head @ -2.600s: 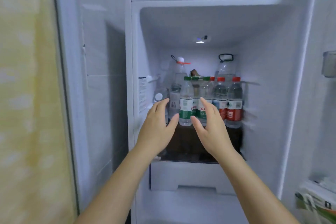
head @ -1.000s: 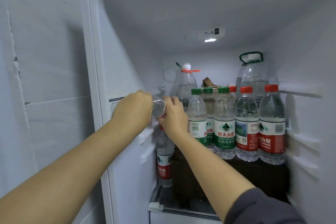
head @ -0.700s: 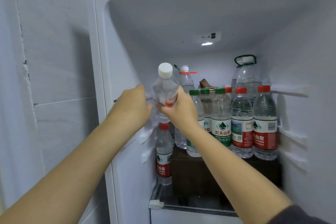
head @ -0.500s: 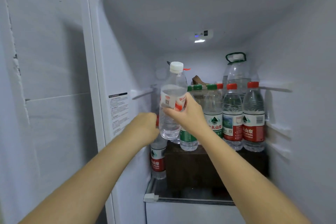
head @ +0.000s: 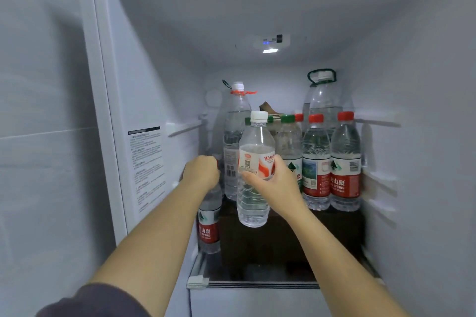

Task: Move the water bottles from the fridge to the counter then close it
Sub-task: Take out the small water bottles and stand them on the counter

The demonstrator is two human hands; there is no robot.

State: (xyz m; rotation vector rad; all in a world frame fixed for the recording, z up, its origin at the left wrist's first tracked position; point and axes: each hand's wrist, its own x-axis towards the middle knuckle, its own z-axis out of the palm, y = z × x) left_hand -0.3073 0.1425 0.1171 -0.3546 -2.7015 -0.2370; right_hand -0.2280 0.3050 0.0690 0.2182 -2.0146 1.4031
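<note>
Head view | lit white fridge, dark box on shelf | right hand grips white-capped bottle | left hand clasps red-labelled bottle

White-capped bottle was lying sideways up left of the dark crate. Both hands lifted it, tilted then upright. Now only the right hand grips it at the label, in front of the crate. Left hand let go and moved down to the red-label bottle left of the crate, curled over its neck.
</note>
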